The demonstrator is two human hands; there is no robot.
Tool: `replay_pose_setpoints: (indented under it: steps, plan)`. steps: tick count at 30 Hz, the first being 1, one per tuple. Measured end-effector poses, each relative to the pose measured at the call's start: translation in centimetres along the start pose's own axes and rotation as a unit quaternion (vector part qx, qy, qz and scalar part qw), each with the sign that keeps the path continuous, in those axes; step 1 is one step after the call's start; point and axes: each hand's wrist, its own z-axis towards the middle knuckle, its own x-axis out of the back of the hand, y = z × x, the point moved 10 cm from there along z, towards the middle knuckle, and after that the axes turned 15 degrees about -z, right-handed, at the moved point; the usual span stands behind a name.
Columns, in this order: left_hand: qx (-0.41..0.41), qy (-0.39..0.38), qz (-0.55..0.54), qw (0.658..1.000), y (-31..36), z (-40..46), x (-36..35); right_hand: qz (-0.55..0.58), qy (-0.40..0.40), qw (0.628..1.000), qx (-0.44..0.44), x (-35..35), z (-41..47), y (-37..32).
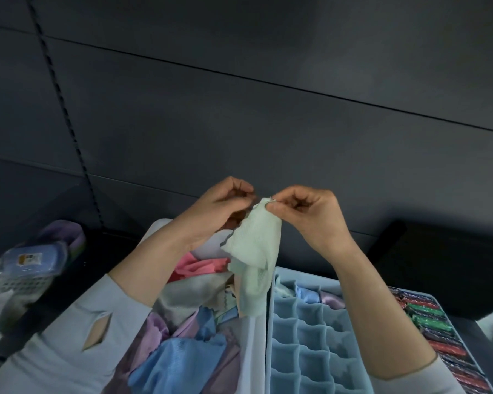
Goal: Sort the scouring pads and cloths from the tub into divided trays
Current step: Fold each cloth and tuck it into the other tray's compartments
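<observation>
Held up high above the tub: a pale green cloth, hanging down loose. Pinched at its top edge by the right hand, thumb and first finger pressed on it, other fingers curled. Left hand just beside it, fingers curled in at the same top edge; hard to tell if really gripping the cloth, since fingertips hide behind it.

In the tub, a heap of cloths: pink, grey-white, blue, purple. Partly hidden under the left arm.

Right next to the tub, touching it: a blue divided tray with many small cells. A few folded cloths in the far row, blue and pale purple. Near cells hollow. Bottom part cut off by the picture edge and covered by the right arm.

Further right, another tray full of red and green scouring pads in rows.

Far left, a basket with a blue pack on top, all blurry.
</observation>
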Motion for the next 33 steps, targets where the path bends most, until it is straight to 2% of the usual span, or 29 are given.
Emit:
replay_pose_setpoints:
  steps: [1, 4, 7, 9, 11, 14, 17, 19, 21, 23, 27, 33]
  plan:
    - [0.013, 0.000, 0.001, 1.000, -0.4, -0.1, 0.3, 0.000, 0.004, 1.000, -0.004, 0.3, 0.1, 0.2]
    - [0.020, -0.038, 0.122, 0.992, -0.7, -0.7, 1.1, -0.002, 0.028, 1.000, -0.009, 1.2, 0.2, 1.0]
    - [-0.008, -0.009, 0.126, 0.992, -0.2, -0.9, 2.2, -0.002, 0.035, 0.999, -0.023, 1.8, 0.5, 2.4]
    - [-0.078, 0.040, 0.132, 0.987, 1.4, -0.8, 3.1, -0.008, 0.011, 0.999, -0.037, 1.3, 0.6, 3.4]
    - [-0.174, 0.076, 0.168, 0.967, 3.7, -1.0, 3.1, -0.028, -0.033, 0.998, -0.043, 0.1, 0.4, 3.9]
    - [-0.267, 0.104, 0.177, 0.941, 5.9, -2.0, 2.2, 0.005, 0.008, 0.999, -0.049, 0.2, 0.4, 4.3]
    - [-0.324, 0.133, 0.152, 0.924, 7.0, -3.0, 1.9, 0.064, 0.035, 0.996, -0.044, 0.8, 0.4, 3.7]
    - [-0.304, 0.122, 0.160, 0.931, 6.7, -2.7, 1.9, 0.093, 0.034, 0.994, -0.038, 1.0, 0.4, 3.1]
    - [-0.228, 0.097, 0.173, 0.953, 5.0, -1.5, 2.1, 0.119, 0.040, 0.991, -0.037, 1.2, 0.4, 3.0]
    - [-0.176, 0.086, 0.193, 0.962, 3.1, -0.7, 2.5, 0.130, 0.038, 0.990, -0.046, 1.3, 0.4, 3.4]
    - [-0.189, 0.113, 0.184, 0.958, 2.6, -0.8, 2.8, 0.132, 0.012, 0.989, -0.067, 0.6, 0.1, 4.0]
    - [-0.205, 0.101, 0.179, 0.957, 3.1, -1.0, 1.9, 0.134, 0.039, 0.988, -0.062, 1.6, 0.2, 3.6]
